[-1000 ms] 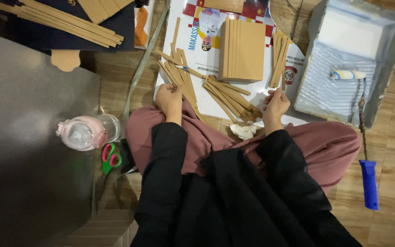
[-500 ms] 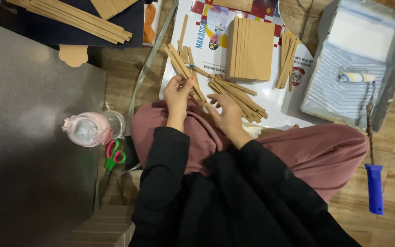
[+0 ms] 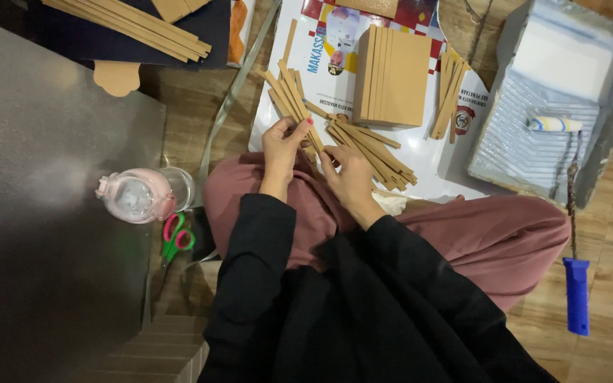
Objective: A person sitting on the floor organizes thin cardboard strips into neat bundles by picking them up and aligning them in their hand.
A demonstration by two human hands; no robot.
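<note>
I sit on the floor with several thin wooden strips spread on a printed poster sheet (image 3: 420, 152) in front of my knees. My left hand (image 3: 282, 152) grips a long wooden strip (image 3: 299, 106) that slants up to the left. My right hand (image 3: 349, 177) is beside it, fingertips touching the near end of the same strip. A loose pile of strips (image 3: 374, 152) lies just right of my hands. A stack of square wooden boards (image 3: 395, 74) stands behind them.
A grey paint tray (image 3: 505, 152) with a small roller (image 3: 555, 124) sits at the right; its blue handle (image 3: 576, 294) lies on the tiles. A grey metal sheet (image 3: 44, 213) fills the left, with a pink bottle (image 3: 140, 195) and pink-green scissors (image 3: 175, 237) at its edge. More strips (image 3: 136, 25) lie at the top left.
My right hand has come in from the strips at the right and joined my left hand at the strip. The left hand has risen slightly and taken hold of it.
</note>
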